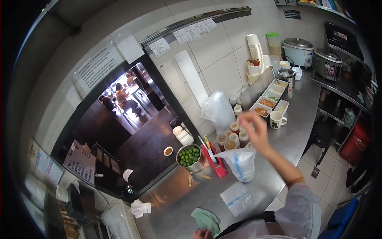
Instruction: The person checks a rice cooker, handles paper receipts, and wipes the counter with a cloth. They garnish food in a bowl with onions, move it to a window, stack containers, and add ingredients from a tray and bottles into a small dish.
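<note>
My right hand (pixel 256 129) is raised above the sauce bottles (pixel 234 137), slightly blurred, its fingers apart and nothing visible in it. At the bottom edge, my left hand (pixel 202 234) shows only in part, its curled fingers at the lower edge of a green cloth (pixel 206 220). Below my right forearm stands a filled clear plastic bag (pixel 240 164), with a flat clear bag (pixel 238 199) lying in front of it. To its left are a red tape dispenser (pixel 215 160) and a metal pot of green citrus fruits (pixel 189 156).
White tubs of toppings (pixel 266 102) and a mug (pixel 277 119) stand beyond my right hand. Cookers (pixel 298 51) and stacked cups (pixel 255 49) are farther back. Through the serving window, a brown counter (pixel 149 139) and a seated person (pixel 122 97) are visible.
</note>
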`<state>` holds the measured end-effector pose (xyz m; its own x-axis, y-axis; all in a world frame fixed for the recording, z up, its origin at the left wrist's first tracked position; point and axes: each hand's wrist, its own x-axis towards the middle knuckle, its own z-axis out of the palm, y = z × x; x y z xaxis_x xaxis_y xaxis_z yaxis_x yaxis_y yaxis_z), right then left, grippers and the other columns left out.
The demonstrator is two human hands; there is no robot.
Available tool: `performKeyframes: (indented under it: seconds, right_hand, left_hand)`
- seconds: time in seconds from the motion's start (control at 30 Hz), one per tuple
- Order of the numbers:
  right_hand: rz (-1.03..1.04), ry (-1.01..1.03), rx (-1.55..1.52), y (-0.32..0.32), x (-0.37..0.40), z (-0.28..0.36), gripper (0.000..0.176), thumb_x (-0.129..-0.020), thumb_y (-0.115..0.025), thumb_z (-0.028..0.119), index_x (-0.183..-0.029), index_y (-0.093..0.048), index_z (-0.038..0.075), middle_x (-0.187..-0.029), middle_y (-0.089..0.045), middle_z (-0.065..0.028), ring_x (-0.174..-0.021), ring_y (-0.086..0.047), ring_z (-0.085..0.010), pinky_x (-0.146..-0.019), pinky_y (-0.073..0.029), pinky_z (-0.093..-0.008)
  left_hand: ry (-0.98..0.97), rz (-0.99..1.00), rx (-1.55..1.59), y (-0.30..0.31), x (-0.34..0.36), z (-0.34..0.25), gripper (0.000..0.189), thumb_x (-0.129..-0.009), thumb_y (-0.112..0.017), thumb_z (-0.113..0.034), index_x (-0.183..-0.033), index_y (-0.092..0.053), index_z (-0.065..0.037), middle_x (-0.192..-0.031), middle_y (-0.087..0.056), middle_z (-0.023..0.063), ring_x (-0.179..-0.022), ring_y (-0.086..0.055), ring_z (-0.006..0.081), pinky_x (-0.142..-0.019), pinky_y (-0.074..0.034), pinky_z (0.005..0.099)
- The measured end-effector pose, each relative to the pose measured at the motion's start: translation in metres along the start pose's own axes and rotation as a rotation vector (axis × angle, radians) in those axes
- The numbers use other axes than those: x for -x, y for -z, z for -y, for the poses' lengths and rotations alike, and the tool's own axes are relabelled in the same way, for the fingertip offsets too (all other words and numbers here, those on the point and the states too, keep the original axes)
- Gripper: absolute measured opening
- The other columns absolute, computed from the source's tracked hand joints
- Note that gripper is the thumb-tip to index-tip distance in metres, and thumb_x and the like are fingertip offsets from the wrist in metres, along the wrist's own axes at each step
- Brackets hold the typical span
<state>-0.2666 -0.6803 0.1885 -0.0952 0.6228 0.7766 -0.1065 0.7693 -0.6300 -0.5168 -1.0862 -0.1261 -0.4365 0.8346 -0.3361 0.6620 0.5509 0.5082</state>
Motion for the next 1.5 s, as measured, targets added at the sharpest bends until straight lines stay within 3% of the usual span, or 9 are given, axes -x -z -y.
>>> performKeyframes:
  seconds: [0.03,0.13,0.33,0.53,0.63,0.97,1.13,1.33,1.5]
  right_hand:
    - [0.059,0.038,-0.218,-0.013,0.031,0.017,0.010,-0.085,-0.052,0.007,-0.088,-0.057,-0.001,-0.087,-0.059,-0.0078,-0.084,-0.058,-0.0167,-0.073,-0.046,-0.0285]
    - [0.647,-0.259,-0.411,-0.071,0.132,0.040,0.023,-0.085,-0.057,0.020,-0.100,-0.060,0.003,-0.084,-0.063,-0.0098,-0.072,-0.061,-0.0177,-0.067,-0.049,-0.0297]
    - [1.210,0.126,0.051,-0.154,0.357,-0.054,0.026,-0.078,-0.059,0.014,-0.104,-0.059,0.012,-0.092,-0.062,-0.0098,-0.078,-0.060,-0.0281,-0.072,-0.048,-0.0355]
    - [0.931,-0.597,-0.605,-0.151,0.340,0.006,0.021,-0.076,-0.052,0.006,-0.097,-0.057,0.005,-0.080,-0.056,-0.0110,-0.075,-0.057,-0.0301,-0.071,-0.045,-0.0372]
    - [0.768,-0.477,-0.485,-0.157,0.339,0.023,0.019,-0.080,-0.051,0.006,-0.099,-0.051,0.003,-0.080,-0.054,-0.0074,-0.076,-0.053,-0.0181,-0.070,-0.043,-0.0314]
    - [0.878,-0.821,-0.809,-0.144,0.310,0.044,0.020,-0.086,-0.044,0.001,-0.105,-0.047,0.005,-0.091,-0.049,-0.0083,-0.083,-0.052,-0.0166,-0.074,-0.042,-0.0286]
    - [0.986,-0.175,-0.144,-0.179,0.277,-0.012,0.040,-0.081,-0.053,0.010,-0.120,-0.045,0.011,-0.111,-0.046,-0.0157,-0.107,-0.044,-0.0326,-0.090,-0.036,-0.0444]
    - [1.095,-0.527,0.206,-0.200,0.313,-0.020,0.053,-0.081,-0.054,0.027,-0.131,-0.040,0.019,-0.142,-0.019,-0.0189,-0.130,-0.018,-0.0402,-0.101,-0.020,-0.0528]
    - [1.211,0.471,0.138,-0.211,0.424,0.017,0.048,-0.083,-0.050,0.018,-0.129,-0.040,0.009,-0.140,-0.024,-0.0217,-0.131,-0.022,-0.0332,-0.102,-0.022,-0.0488]
  left_hand:
    - [-0.251,-0.451,0.115,-0.028,-0.001,0.008,0.031,-0.074,-0.070,-0.029,-0.092,-0.062,-0.005,-0.079,-0.064,0.0115,-0.070,-0.059,0.0258,-0.078,-0.044,0.0391]
    - [-0.226,-0.574,0.219,-0.048,-0.012,0.002,0.029,-0.075,-0.069,-0.024,-0.094,-0.061,-0.004,-0.083,-0.063,0.0119,-0.069,-0.059,0.0263,-0.073,-0.045,0.0357]
    - [0.064,-0.517,0.337,-0.013,0.018,-0.051,0.047,-0.070,-0.069,-0.016,-0.110,-0.050,-0.001,-0.100,-0.053,0.0140,-0.092,-0.051,0.0284,-0.080,-0.040,0.0360]
    - [0.108,-1.023,0.293,-0.009,0.006,-0.087,0.061,-0.069,-0.067,-0.010,-0.123,-0.039,-0.002,-0.115,-0.043,0.0161,-0.103,-0.045,0.0279,-0.088,-0.037,0.0367]
    - [-0.197,-1.255,0.419,-0.012,-0.015,-0.115,0.071,-0.066,-0.069,-0.011,-0.127,-0.034,0.000,-0.118,-0.038,0.0191,-0.109,-0.039,0.0311,-0.094,-0.032,0.0395]
    - [0.187,-1.174,0.748,0.019,0.002,-0.154,0.075,-0.072,-0.071,-0.017,-0.130,-0.028,0.002,-0.127,-0.029,0.0212,-0.118,-0.030,0.0334,-0.098,-0.027,0.0411]
    - [0.090,-1.215,0.368,0.018,0.050,-0.176,0.081,-0.070,-0.072,-0.017,-0.132,-0.025,0.001,-0.129,-0.026,0.0222,-0.120,-0.027,0.0356,-0.101,-0.022,0.0433]
    - [0.383,-1.363,0.313,-0.009,0.131,-0.106,0.075,-0.068,-0.073,-0.018,-0.129,-0.032,0.001,-0.128,-0.029,0.0208,-0.118,-0.029,0.0328,-0.098,-0.026,0.0414]
    - [0.730,-1.438,0.347,-0.063,0.201,-0.103,0.063,-0.067,-0.069,-0.008,-0.122,-0.039,-0.002,-0.121,-0.030,0.0210,-0.114,-0.029,0.0336,-0.099,-0.023,0.0419]
